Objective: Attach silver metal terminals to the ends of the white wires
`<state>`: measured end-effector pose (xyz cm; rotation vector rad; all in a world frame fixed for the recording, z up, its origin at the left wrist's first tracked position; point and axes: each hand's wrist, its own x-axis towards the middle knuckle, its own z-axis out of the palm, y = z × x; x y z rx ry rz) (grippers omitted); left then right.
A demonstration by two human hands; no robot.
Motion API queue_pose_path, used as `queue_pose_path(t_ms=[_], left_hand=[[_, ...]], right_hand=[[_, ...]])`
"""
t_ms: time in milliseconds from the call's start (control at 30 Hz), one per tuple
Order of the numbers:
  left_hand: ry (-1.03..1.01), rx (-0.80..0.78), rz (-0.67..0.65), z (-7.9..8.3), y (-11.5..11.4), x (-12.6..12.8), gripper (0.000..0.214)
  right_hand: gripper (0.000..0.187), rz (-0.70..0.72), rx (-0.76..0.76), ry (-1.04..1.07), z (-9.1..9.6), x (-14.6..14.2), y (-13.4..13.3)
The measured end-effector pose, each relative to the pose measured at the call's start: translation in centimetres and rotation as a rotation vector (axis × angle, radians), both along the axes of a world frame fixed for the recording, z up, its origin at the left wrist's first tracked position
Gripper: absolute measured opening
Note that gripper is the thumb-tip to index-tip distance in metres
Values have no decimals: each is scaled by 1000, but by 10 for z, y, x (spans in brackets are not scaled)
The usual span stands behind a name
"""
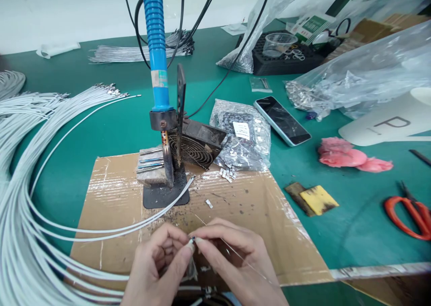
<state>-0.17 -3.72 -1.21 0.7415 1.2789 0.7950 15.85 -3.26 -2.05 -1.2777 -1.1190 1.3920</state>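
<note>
Low in the middle of the view my hands meet at the fingertips. My left hand (161, 261) is closed in a pinch on a tiny part with a pale end (191, 241), too small to name. Thumb and finger of my right hand (235, 256) press together at the same spot. A thin silvery wire (247, 263) runs across the right hand and sticks out past its fingers. Just beyond, a blue-handled soldering iron (156, 54) stands tip down in its black stand (164, 194). Two white cable ends (182, 192) reach over the stand's base.
Cardboard (111, 193) covers the work area. White cables (23, 198) bundle on the left. Behind are a small fan (195, 146), small metal pieces (228, 175) and a plastic bag (242, 130). Rightward lie a phone (283, 119), a yellow sponge (319, 200) and red-handled scissors (409, 216).
</note>
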Motion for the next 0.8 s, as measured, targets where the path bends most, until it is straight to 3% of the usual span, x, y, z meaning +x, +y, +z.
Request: queue_pose_path(t_ms=[267, 433, 500, 567, 667, 733, 800], left_hand=[[29, 20, 16, 3, 2, 2, 50], [92, 92, 28, -6, -3, 2, 38], [270, 252, 26, -12, -9, 3, 22], [517, 526, -15, -18, -15, 4, 9], [753, 908, -135, -24, -20, 6, 18], [623, 839, -251, -25, -17, 5, 31], [277, 442, -343, -24, -10, 1, 48]], right_hand=[[12, -27, -52, 10, 1, -2, 0], [13, -45, -56, -5, 2, -3, 1], [13, -69, -54, 3, 3, -3, 1], [14, -120, -54, 18, 2, 0, 1], [22, -226, -65, 25, -1, 6, 1], [26, -279, -81, 23, -3, 9, 1], [24, -303, -86, 23, -5, 10, 0]])
